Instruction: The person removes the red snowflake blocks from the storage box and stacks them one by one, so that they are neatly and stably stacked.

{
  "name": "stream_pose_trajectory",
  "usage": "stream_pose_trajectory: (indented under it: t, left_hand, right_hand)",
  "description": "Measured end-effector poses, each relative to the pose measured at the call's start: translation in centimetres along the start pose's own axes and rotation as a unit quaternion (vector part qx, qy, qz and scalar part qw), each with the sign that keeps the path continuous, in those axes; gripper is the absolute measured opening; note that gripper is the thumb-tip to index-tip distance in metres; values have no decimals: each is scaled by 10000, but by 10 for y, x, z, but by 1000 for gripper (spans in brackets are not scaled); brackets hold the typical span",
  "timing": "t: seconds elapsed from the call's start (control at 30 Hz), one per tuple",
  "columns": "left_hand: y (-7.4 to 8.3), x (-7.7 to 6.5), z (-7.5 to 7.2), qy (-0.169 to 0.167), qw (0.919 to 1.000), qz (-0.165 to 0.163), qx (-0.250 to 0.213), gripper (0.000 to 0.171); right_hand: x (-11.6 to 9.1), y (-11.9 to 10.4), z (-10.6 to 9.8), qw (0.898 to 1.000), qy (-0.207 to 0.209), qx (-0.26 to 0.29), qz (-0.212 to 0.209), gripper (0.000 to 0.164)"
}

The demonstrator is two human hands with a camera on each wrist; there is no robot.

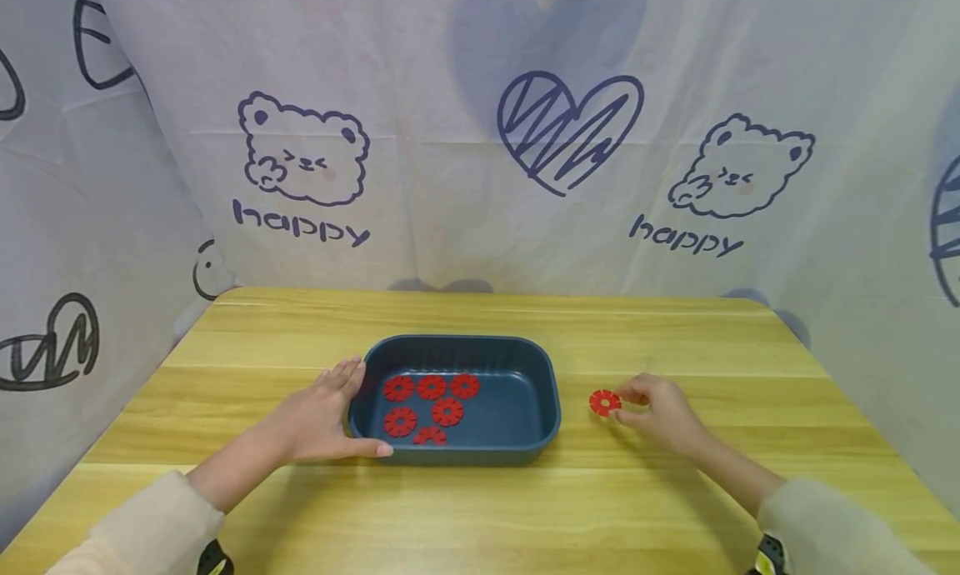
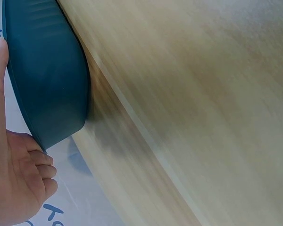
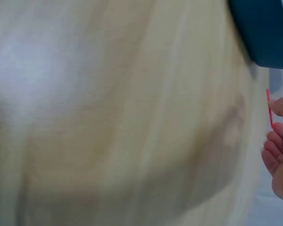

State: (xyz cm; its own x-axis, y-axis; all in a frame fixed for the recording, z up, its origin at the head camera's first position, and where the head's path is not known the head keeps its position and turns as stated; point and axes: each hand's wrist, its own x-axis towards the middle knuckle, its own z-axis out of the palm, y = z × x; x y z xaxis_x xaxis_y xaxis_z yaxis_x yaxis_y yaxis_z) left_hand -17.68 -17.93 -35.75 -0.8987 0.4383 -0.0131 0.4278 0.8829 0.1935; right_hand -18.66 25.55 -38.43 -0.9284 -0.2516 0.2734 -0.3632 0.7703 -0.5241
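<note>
Head view shows a notched red disc at the fingertips of your right hand, on that hand's left side. You pinch it by its edge between thumb and forefinger, so the hand is closed down to a small grip. From the right wrist, the disc appears edge-on as a thin red line, with your other fingers curled in beneath it; you cannot tell from these views whether it touches the desk.

Farther left of that hand, just past the disc and apart from it, stands a dark blue container. Your left hand holds its near left corner, thumb stretched along the near rim and fingers bent against the left end, the grip spread wide.

Inside, six more red discs lie flat, gathered toward your left hand; the near rim partly hides the closest one.

Under both hands runs the wood-grain desk, marked by soft shadows from your arms. Pale sleeves cover your forearms behind the wrists. Beyond your hands hangs a white cloth, printed with bear faces, hearts and the word "happy".
</note>
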Motion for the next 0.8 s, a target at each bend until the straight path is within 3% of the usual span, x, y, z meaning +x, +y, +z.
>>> stream_pose_trajectory:
  t: [0.37, 0.8]
  left_hand:
    - [0, 0, 0, -14, 10000, -39, 23, 118]
    - [-1, 0, -1, -24, 10000, -43, -24, 117]
  right_hand:
    - [-11, 17, 18, 9985, 162, 170, 487, 19]
    - [-14, 21, 20, 9978, 95, 127, 644, 21]
